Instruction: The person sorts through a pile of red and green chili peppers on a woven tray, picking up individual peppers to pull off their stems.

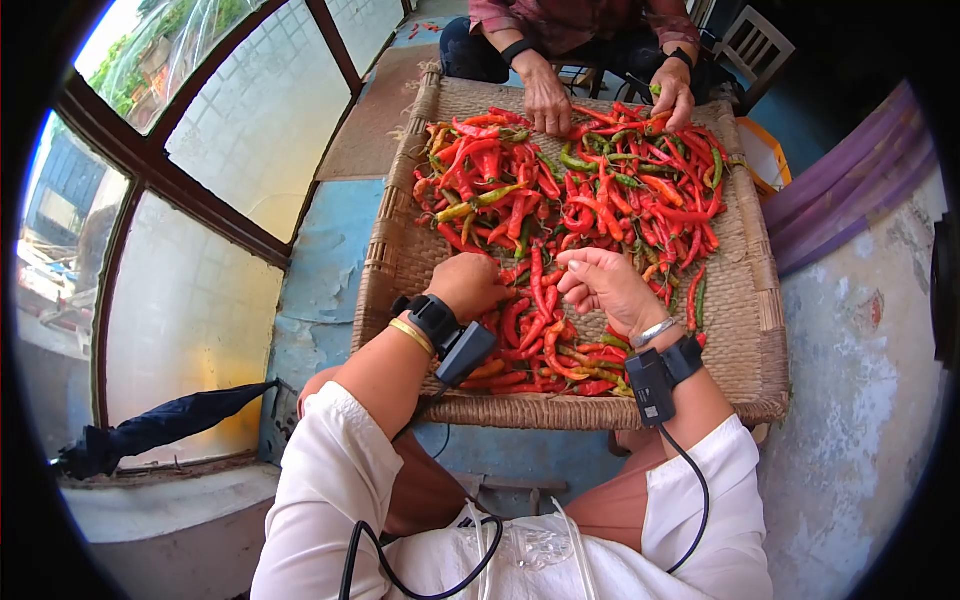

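We rest our left hand (467, 285) knuckles-up on the near part of the chili pile (570, 215), its fingers curled under and pressed into the red chilies beneath it; whether it pinches one of them we cannot tell. Just to its right, with a few upright red chilies between the two, our right hand (605, 287) hovers palm-inward, its fingertips (572, 283) drawn together as if nipping something small, though what lies between them is too small to make out. The chilies, mostly red with some green and orange ones, spread away from both hands across a woven tray (745, 330), and more lie directly under our wrists. Beyond the pile, on the tray's far edge, another person's two hands (546, 100) rest on the chilies. Well off to our left a folded umbrella (165, 425) lies on a ledge.
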The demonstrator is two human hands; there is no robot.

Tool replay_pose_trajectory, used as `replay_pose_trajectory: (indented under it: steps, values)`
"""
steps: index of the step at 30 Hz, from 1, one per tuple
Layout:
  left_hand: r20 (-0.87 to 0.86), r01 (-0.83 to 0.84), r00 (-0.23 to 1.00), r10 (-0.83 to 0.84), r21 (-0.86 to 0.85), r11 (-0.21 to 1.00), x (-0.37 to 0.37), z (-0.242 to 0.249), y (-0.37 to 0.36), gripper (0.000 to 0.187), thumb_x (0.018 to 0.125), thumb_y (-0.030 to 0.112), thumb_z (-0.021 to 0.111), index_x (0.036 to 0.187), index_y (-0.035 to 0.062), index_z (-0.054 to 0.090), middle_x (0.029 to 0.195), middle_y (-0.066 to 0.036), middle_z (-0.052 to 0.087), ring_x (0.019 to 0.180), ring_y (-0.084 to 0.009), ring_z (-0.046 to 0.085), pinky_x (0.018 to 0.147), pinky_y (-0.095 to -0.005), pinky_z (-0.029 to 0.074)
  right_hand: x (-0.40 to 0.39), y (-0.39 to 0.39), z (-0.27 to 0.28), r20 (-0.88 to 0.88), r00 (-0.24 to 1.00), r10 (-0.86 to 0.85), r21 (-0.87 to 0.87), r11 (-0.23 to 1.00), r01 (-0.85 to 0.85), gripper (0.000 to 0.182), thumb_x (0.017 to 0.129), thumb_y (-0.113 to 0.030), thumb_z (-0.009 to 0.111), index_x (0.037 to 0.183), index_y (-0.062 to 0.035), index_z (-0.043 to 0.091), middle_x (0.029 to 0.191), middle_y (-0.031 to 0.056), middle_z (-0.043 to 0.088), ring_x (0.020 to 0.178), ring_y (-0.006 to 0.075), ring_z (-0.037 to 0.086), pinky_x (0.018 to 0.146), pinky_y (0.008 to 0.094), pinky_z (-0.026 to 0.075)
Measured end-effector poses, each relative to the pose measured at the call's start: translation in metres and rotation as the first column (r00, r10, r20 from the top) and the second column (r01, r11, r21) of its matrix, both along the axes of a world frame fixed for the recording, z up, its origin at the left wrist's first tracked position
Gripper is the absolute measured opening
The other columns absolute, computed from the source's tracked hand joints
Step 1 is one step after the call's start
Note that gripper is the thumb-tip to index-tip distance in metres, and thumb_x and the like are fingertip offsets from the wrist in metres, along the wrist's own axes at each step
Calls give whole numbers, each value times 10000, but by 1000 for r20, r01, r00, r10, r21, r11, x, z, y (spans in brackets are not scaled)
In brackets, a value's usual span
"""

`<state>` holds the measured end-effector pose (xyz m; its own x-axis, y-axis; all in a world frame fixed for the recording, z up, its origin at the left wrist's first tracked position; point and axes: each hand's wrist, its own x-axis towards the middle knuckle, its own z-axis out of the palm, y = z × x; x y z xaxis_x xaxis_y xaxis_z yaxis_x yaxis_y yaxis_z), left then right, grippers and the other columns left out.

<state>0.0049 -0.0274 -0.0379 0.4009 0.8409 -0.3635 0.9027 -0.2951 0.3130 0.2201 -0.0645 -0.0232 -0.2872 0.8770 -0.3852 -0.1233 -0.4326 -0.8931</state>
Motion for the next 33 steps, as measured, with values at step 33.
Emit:
replay_pose_trajectory:
  steps: [33]
  values:
    - [123, 182, 975, -185, 34, 983, -6, -13, 3, 334, 737, 294, 599, 974, 60, 595, 865, -163, 602, 836, -326, 575, 730, -406, 458, 7, 3, 1, -123, 977, -177, 0, 984, 178, 418, 853, -195, 534, 1193, 17, 415, 775, 63, 591, 604, 90, 575, 480, 205, 463]
